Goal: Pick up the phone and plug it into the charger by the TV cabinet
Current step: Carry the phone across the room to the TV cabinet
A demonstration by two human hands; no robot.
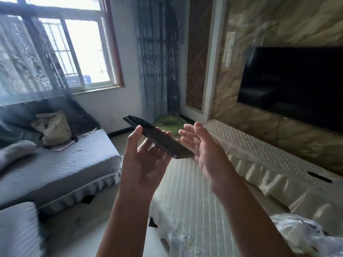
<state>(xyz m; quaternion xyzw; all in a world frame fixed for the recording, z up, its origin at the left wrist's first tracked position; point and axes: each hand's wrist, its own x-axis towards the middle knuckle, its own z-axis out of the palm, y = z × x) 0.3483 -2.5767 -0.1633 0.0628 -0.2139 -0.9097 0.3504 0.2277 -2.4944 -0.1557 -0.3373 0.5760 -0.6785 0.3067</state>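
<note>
A dark phone [157, 136] is held up at chest height in the middle of the view, tilted, its far end pointing up and left. My left hand [143, 156] grips it from below, thumb on its left edge and fingers under it. My right hand [202, 145] is just to the right of the phone, palm up and fingers spread, close to its near end; whether it touches the phone I cannot tell. The TV cabinet [259, 158], draped in a white textured cover, runs along the right wall under a dark TV [295, 86]. No charger or cable is visible.
A low table with a white striped cover [189, 197] stands below my hands. A grey sofa [55, 164] with a cushion fills the left side under the window. A thin dark object [319, 177] lies on the cabinet top. Crumpled plastic [300, 236] sits at the bottom right.
</note>
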